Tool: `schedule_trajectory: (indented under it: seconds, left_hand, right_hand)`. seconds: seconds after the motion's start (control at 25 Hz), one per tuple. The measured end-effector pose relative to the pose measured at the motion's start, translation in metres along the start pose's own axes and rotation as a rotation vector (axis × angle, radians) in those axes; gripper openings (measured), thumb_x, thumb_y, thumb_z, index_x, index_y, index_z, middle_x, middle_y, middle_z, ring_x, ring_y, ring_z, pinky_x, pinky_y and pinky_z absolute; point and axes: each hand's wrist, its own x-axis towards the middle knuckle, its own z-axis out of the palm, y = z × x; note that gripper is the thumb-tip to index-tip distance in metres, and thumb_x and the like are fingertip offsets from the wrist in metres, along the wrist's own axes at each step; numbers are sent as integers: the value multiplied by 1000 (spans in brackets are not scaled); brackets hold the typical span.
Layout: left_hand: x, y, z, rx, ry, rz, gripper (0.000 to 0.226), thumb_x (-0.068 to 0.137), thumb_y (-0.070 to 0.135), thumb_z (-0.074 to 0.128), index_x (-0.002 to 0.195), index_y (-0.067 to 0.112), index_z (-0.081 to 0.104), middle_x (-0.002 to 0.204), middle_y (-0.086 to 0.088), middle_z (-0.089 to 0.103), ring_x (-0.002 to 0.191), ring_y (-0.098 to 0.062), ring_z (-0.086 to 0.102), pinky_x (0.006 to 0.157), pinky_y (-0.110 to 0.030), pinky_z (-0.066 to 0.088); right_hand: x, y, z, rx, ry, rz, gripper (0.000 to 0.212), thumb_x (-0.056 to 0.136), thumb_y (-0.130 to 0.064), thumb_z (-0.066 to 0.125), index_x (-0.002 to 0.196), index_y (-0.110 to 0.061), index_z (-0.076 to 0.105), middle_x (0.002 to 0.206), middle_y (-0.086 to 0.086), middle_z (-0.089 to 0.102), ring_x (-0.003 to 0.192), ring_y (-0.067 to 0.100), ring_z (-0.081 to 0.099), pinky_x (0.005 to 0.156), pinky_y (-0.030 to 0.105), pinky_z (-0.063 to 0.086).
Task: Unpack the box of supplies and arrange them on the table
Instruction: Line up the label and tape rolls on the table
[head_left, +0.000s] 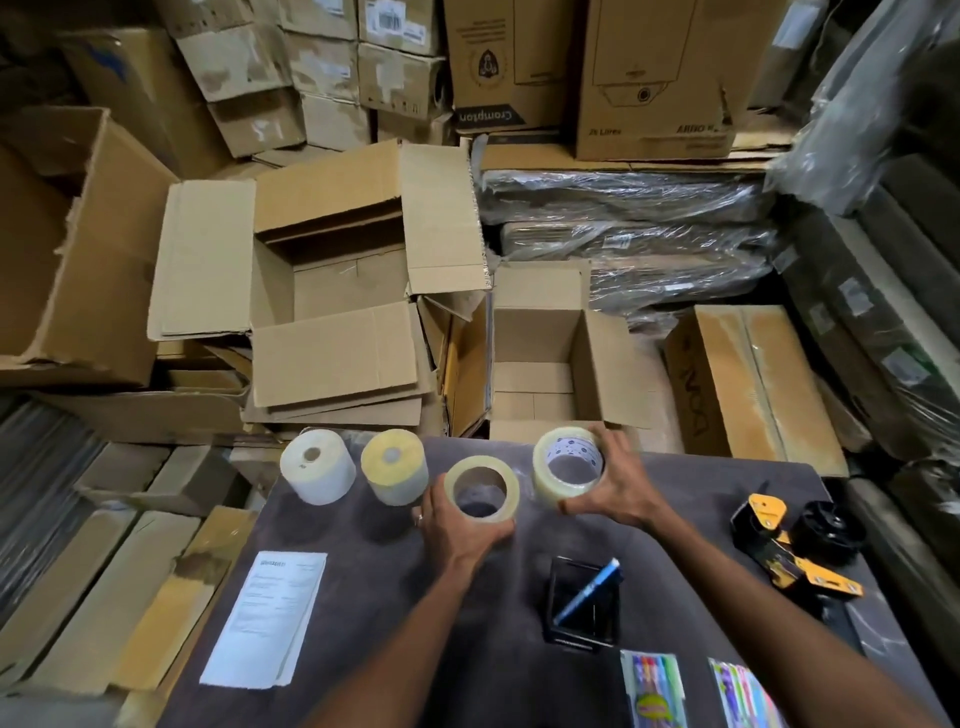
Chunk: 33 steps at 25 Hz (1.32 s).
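On the dark table (488, 649), my left hand (454, 525) grips a clear tape roll (483, 487) lying flat near the far edge. My right hand (613, 488) holds a second clear tape roll (566, 465), tilted slightly, just to the right of the first. A white label roll (318, 466) and a yellowish label roll (395, 466) stand in a row to the left of them. Beyond the table's far edge sits a small open cardboard box (540, 364), which looks empty inside.
A printed paper sheet (267, 618) lies at the left. A black pen holder with a blue pen (584, 603), two marker packs (654, 691) and a yellow-black tape dispenser (789, 545) occupy the right. A large open box (332, 280) and stacked cartons surround the table.
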Motion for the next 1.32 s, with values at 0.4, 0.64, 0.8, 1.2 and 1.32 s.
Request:
schedule_trajectory:
  seconds: [0.4, 0.64, 0.8, 1.2, 1.32]
  left_hand:
    - [21, -9, 43, 14, 100, -56, 111, 34, 66, 80, 129, 19, 48, 126, -1, 58, 125, -28, 48, 109, -45, 37]
    - [31, -3, 46, -1, 70, -87, 122, 41, 53, 89, 145, 13, 39, 142, -7, 51, 137, -31, 38, 115, -46, 30]
    - [29, 0, 51, 13, 64, -97, 126, 48, 42, 95, 152, 6, 33, 151, -13, 45, 143, -30, 34, 120, -48, 21]
    - [23, -7, 49, -52, 94, -99, 125, 43, 46, 96, 148, 9, 40, 149, -12, 48, 140, -32, 40, 116, -48, 32]
    - [21, -18, 50, -64, 131, -89, 115, 41, 52, 92, 140, 13, 48, 139, -10, 56, 132, -31, 48, 108, -51, 40]
  right_hand:
    - [26, 46, 39, 34, -100, 44, 115, 41, -40, 95, 140, -20, 40, 124, -6, 43, 117, 18, 49, 98, 28, 41]
    - [22, 56, 54, 36, -105, 43, 117, 37, -54, 89, 140, -30, 38, 127, -9, 45, 116, 16, 51, 98, 38, 49]
    - [18, 58, 55, 51, -89, 55, 117, 40, -55, 88, 141, -30, 37, 127, -10, 43, 117, 14, 50, 99, 35, 47]
    - [21, 58, 57, 74, -119, 108, 133, 45, -49, 91, 156, -22, 22, 151, -1, 34, 138, 19, 38, 113, 34, 36]
    - [18, 59, 59, 89, -124, 133, 137, 44, -53, 88, 158, -24, 18, 155, 0, 32, 142, 20, 34, 116, 37, 34]
